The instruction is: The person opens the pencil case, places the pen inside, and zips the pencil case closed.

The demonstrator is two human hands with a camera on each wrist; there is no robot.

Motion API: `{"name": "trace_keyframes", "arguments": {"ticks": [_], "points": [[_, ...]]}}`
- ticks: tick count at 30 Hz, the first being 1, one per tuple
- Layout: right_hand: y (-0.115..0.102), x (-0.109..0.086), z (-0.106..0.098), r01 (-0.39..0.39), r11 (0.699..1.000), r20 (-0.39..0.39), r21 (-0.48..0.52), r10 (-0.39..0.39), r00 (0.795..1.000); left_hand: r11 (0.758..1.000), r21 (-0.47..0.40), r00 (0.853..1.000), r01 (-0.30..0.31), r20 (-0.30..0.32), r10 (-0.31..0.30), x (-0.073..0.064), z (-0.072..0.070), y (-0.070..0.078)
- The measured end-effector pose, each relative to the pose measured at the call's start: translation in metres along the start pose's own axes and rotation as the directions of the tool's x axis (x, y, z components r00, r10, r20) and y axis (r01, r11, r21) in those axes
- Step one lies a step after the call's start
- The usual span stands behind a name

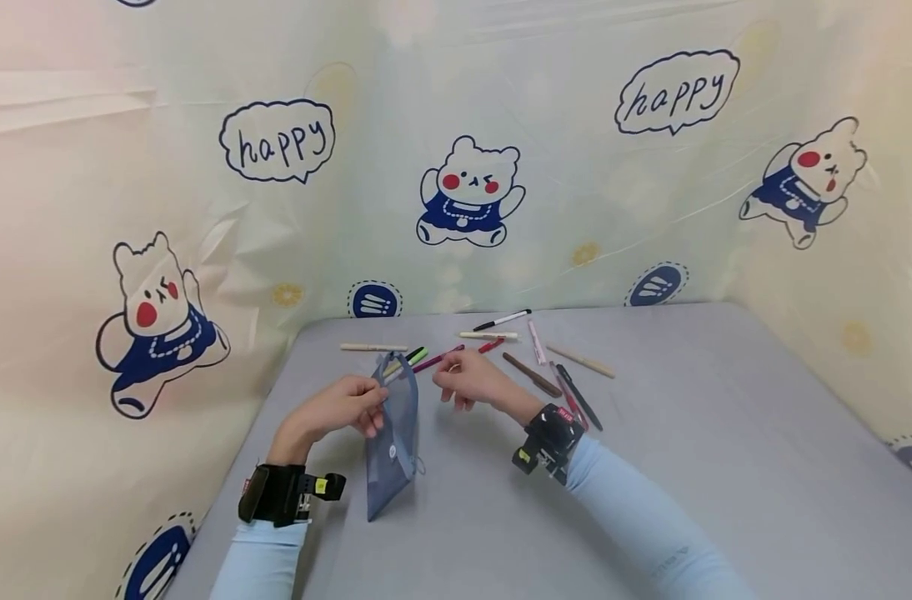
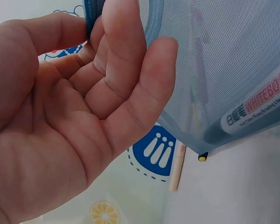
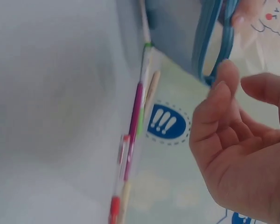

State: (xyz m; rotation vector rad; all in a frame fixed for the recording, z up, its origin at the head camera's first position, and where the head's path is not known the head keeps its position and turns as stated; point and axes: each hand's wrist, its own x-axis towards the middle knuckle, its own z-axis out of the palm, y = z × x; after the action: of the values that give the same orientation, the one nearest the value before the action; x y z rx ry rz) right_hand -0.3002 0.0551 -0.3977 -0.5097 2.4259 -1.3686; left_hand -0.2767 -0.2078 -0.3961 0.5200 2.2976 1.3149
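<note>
The backdrop [image 1: 561, 50] carries the word "happy", handwritten in dark blue lowercase, in two speech bubbles: left bubble [image 1: 278, 140] and right bubble [image 1: 678, 92]. Blue ovals [image 1: 375, 299] on the same backdrop each bear three white exclamation-like marks. The marker [image 2: 266, 102] inside the pouch [image 2: 252, 37] reads "WHITEBOA" in red capitals, the remainder cut off at the picture edge; its smaller print is not fully legible. Lettering on the right sleeve [image 1: 643, 500] is too faint to read.

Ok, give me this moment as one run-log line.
left hand: holding blue mesh pouch; right hand: near pouch, nothing visibly held; whiteboard marker: seen through mesh; pens: scattered on table
</note>
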Motion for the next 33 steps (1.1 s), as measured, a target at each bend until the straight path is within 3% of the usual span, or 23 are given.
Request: {"name": "trace_keyframes", "arguments": {"ticks": [8, 17, 21, 26, 33], "points": [[0.013, -0.001, -0.021, -0.041, 0.986, 0.031, -0.162, 0.047, 0.998, 1.000, 0.007, 1.000, 0.003, -0.003, -0.003, -0.001, 0.000, -0.001], [0.033, 0.002, -0.043, -0.048, 0.949, 0.002, -0.312, 0.051, 0.999, 1.000, 0.016, 1.000, 0.003, -0.004, -0.003, -0.002, 0.001, 0.001], [0.037, -0.001, -0.048, -0.057, 0.919, 0.013, -0.390, 0.067, 0.998, 1.000, 0.020, 1.000, -0.001, 0.000, 0.001, -0.001, 0.001, 0.000], [0.041, -0.003, -0.056, -0.086, 0.875, -0.032, -0.476, 0.080, 0.996, 1.000, 0.027, 1.000, -0.012, 0.001, 0.012, -0.001, 0.001, -0.001], [0.053, 0.000, -0.064, -0.108, 0.787, -0.093, -0.607, 0.064, 0.994, 1.000, 0.021, 1.000, -0.004, -0.003, 0.004, -0.002, 0.001, 0.000]]}}
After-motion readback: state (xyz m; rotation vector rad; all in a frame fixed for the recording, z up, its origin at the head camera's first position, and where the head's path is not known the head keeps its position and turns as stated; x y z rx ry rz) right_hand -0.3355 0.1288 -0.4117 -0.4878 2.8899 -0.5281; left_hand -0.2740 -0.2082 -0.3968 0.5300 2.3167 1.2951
